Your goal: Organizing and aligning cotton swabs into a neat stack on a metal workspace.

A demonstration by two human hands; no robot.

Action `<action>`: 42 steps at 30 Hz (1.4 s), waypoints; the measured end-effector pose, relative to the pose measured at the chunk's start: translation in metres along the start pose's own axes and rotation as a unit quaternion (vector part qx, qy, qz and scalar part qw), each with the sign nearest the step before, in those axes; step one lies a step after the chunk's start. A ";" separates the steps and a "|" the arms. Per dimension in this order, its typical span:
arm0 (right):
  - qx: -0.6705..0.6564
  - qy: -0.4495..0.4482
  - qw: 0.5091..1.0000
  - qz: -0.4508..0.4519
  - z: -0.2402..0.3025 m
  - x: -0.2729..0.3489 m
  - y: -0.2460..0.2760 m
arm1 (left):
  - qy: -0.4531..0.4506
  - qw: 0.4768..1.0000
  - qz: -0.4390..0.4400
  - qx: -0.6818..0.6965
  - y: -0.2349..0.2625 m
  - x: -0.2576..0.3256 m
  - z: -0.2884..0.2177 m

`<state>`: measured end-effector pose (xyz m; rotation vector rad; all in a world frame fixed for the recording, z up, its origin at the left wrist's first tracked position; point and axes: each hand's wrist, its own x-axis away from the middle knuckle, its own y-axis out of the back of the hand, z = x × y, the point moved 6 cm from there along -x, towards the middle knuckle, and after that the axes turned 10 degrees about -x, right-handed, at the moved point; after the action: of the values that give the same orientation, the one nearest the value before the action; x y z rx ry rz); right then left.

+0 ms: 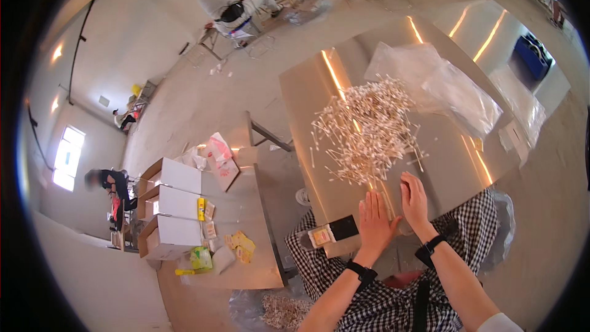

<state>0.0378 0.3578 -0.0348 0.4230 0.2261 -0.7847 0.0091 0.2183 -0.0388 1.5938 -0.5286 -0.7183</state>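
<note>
A big loose heap of cotton swabs (369,129) is spread over the metal tabletop (301,104) in front of me. My left hand (376,224) lies flat at the near side of the heap, fingers stretched out. To its right, my right hand (414,200) rests on its edge with straight fingers and the palm turned toward the left one. A narrow gap separates the two hands; whether any swabs lie in it is hard to make out. Left of my left hand are a small box with a yellow label (321,235) and a flat black pad (344,227).
Clear plastic bags (436,86) lie beyond the heap at right, and a blue bin (532,56) stands farther off. A side table at left bears white cartons (178,209) and yellow packets (241,245). Below it sits a bag of swabs (286,310). A seated person (224,3) works far off.
</note>
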 end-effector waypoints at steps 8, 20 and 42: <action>0.002 -0.006 1.000 0.004 0.002 -0.003 -0.003 | -0.020 1.000 0.021 0.002 0.000 -0.001 0.005; -0.009 0.009 1.000 -0.008 0.008 -0.001 -0.003 | -0.022 0.999 0.034 -0.005 0.004 0.000 0.006; -0.008 0.003 1.000 -0.008 0.008 -0.004 0.000 | 0.016 0.999 0.040 -0.007 0.001 0.003 0.009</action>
<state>0.0356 0.3567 -0.0264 0.4082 0.2409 -0.7977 0.0045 0.2097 -0.0383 1.5600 -0.5586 -0.6342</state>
